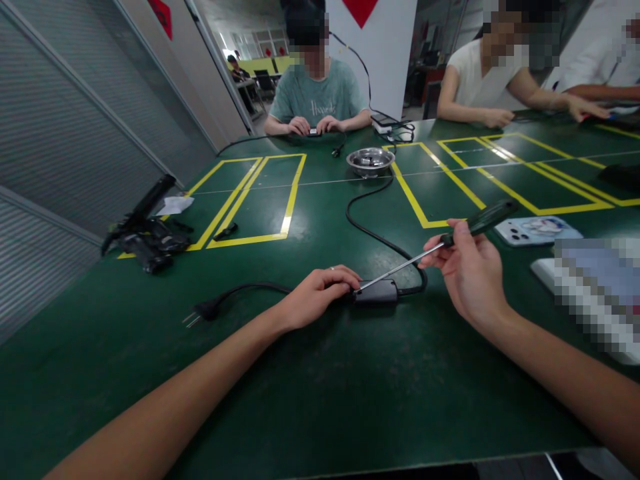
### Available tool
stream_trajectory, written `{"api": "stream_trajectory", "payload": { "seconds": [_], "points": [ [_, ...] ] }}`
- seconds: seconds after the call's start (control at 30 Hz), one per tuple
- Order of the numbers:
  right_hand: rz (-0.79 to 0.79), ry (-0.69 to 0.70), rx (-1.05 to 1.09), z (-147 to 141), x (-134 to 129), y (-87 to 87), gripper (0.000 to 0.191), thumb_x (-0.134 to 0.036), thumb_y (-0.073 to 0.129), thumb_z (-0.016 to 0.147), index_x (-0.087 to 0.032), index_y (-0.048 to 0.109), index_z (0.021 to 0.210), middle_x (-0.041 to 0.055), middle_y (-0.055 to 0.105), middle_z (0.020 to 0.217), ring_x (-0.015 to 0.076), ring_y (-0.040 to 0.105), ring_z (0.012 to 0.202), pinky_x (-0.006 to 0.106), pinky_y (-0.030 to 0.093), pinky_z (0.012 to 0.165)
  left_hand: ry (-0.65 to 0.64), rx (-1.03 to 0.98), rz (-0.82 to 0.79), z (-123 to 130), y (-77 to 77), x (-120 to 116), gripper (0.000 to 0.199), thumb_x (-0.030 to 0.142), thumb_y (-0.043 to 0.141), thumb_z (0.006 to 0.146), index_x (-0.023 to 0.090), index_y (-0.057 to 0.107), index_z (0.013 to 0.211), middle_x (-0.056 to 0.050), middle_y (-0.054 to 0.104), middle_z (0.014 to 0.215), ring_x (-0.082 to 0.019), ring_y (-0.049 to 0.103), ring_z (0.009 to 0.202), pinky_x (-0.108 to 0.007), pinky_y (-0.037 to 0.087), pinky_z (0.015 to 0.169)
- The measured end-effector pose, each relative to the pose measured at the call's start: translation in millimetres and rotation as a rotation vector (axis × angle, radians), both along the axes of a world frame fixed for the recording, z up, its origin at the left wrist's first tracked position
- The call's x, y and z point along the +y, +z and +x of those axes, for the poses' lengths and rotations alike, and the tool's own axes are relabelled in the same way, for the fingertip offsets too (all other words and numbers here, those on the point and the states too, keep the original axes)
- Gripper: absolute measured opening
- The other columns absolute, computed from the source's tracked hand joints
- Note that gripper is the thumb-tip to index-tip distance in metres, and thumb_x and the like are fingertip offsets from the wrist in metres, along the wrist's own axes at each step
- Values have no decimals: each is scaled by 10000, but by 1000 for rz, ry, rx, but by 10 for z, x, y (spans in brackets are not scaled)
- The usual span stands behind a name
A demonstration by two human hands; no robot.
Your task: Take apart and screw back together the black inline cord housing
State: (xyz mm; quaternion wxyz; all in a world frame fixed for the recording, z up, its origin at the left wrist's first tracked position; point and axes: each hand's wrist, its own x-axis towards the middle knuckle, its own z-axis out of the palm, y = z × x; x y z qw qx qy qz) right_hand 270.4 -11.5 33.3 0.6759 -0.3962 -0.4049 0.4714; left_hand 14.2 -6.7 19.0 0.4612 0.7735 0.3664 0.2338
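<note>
A dark grey power adapter (376, 292) lies on the green table, with a black cord leaving its right end. My left hand (323, 293) is closed over the adapter's left end, thumb and fingers pressed on it. In my right hand (470, 267) is a screwdriver (406, 265) with a dark green handle, tilted down to the left. Its tip meets the adapter's top near the left end, close to my left fingertips; any screw there is too small to make out. A two-pin plug (204, 311) on a black cord rests left of my left hand.
A metal bowl (371, 162) with small parts stands ahead, the cord running beside it. At right are a phone (539, 230) and a partly blurred white object (543, 270). Black gear (150, 233) lies far left. Yellow tape (250, 239) marks the table (280, 413); several people sit opposite.
</note>
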Motion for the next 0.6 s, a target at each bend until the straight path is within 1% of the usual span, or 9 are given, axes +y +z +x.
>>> {"api": "stream_trajectory", "payload": {
  "seconds": [0.23, 0.4, 0.6],
  "points": [
    [5, 2, 0, -9, 0, 16, 276, -457, 562, 881, -239, 492, 1036, -20, 648, 706, 138, 632, 540, 295, 550, 550, -10, -8, -27, -15, 18, 6, 256, 213, 434, 929, 194, 689, 943, -58, 628, 1126, -196, 595, 1054, -414, 453, 981],
    [13, 11, 11, 1, 2, -5, 266, -447, 568, 881, -235, 499, 1025, -15, 655, 703, 137, 634, 536, 279, 537, 527, -8, -9, -55, -5, 41, 14, 269, 251, 434, 940, 184, 694, 952, -65, 625, 1130, -202, 584, 1054, -390, 447, 966],
    [11, 32, 35, -8, -3, -3, 225, -416, 568, 890, -223, 524, 997, -1, 668, 702, 140, 628, 520, 281, 534, 516, -13, -17, -102, -13, 35, 18, 259, 252, 453, 935, 160, 696, 925, -67, 614, 1135, -198, 565, 1063, -354, 406, 985]
  ]
}}
